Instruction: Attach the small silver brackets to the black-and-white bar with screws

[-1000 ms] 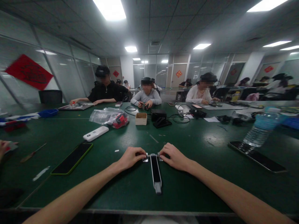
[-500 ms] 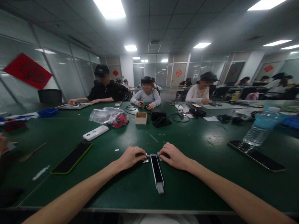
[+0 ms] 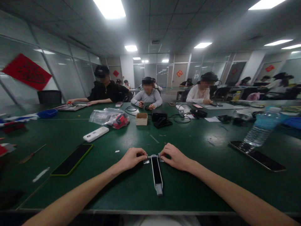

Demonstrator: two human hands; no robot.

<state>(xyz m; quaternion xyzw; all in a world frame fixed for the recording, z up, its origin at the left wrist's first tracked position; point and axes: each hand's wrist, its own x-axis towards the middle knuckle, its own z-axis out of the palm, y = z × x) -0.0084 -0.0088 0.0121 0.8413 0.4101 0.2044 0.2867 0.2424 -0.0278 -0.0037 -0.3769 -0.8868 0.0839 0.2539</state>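
Note:
A long narrow black-and-silver device [image 3: 156,174] lies lengthwise on the green table [image 3: 192,188] right in front of me. My left hand [image 3: 133,158] is closed, its fingertips pinching the small silver piece at the left of the device's far end. My right hand [image 3: 174,156] is closed the same way on the far end's right side. Both forearms rest low over the table's near edge.
A phone in a green case [image 3: 72,159] lies to my left, a white box [image 3: 96,134] beyond it, a screwdriver [image 3: 32,153] farther left. A second phone [image 3: 257,156] and a water bottle [image 3: 262,127] are at right. Bagged parts [image 3: 110,118], a small box [image 3: 141,119] and seated people are across.
The device's near end swung slightly right and then back to the left; both hands stayed pinched at its far end. A hand at the far left edge drew out of view.

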